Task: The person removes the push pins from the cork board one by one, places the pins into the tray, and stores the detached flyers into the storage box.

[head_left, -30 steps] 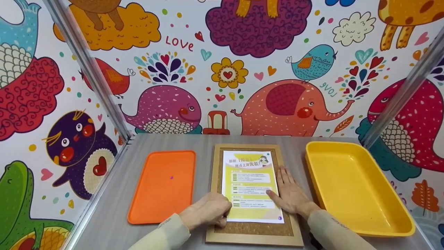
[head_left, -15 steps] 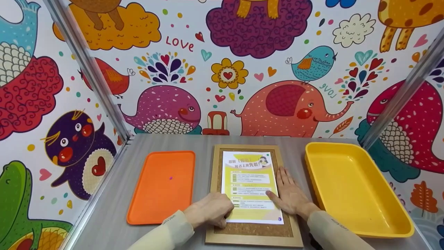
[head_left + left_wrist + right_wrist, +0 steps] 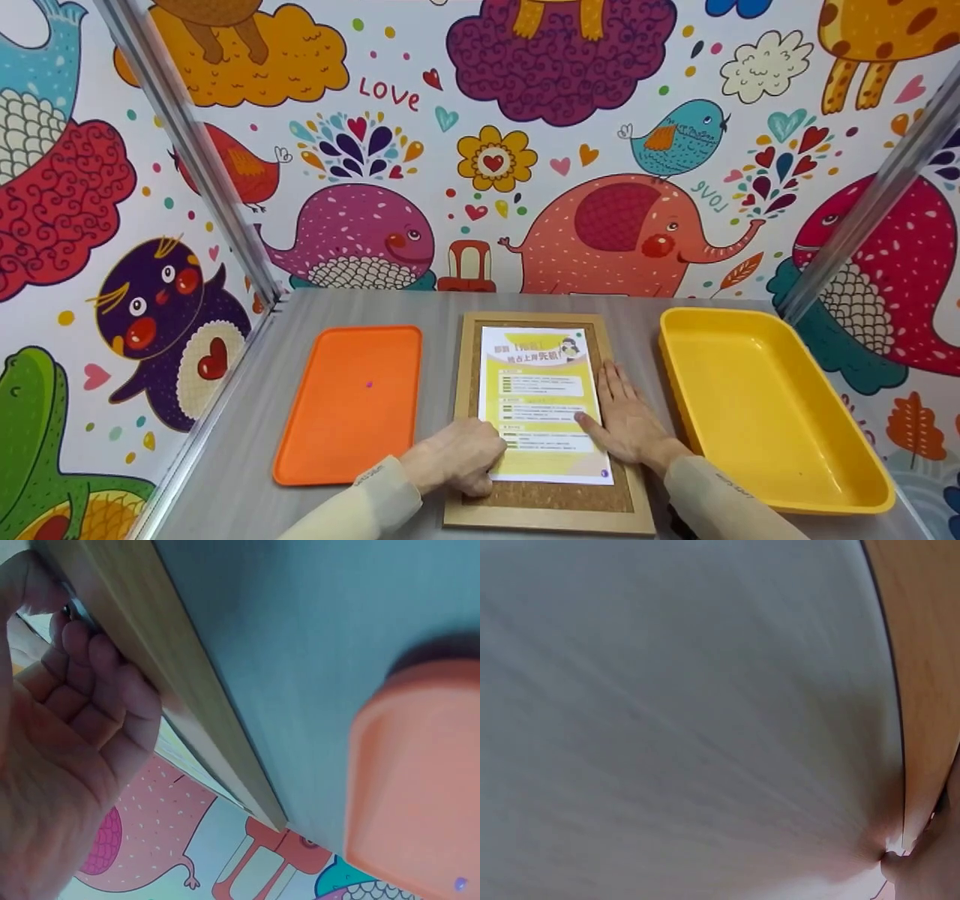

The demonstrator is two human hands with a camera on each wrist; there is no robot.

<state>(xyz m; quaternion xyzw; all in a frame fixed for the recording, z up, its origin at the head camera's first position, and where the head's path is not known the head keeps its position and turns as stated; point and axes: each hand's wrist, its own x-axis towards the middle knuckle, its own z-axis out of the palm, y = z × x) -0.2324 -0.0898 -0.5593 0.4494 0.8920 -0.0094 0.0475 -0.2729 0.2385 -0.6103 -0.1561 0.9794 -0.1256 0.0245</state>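
A printed yellow and white paper sheet (image 3: 540,397) lies on a wood-framed corkboard (image 3: 551,495). Small round dots, green at the top right and purple at the bottom right, show on the sheet. My left hand (image 3: 457,454) is at the sheet's lower left edge, over the frame. Its fingers are curled with the thumb near the cork, as the left wrist view shows; I cannot tell whether something small is under them. With straight fingers, my right hand (image 3: 634,420) lies flat along the frame's right side, its thumb on the sheet's edge.
To the left lies an orange tray (image 3: 349,435) with a small purple piece (image 3: 369,385) on it. A deep yellow bin (image 3: 772,420) stands on the right. Patterned walls with metal posts (image 3: 217,165) enclose the grey table (image 3: 442,360).
The left hand has shifted slightly to the right and stays at the sheet's lower left edge. The right hand, sheet and board keep their places.
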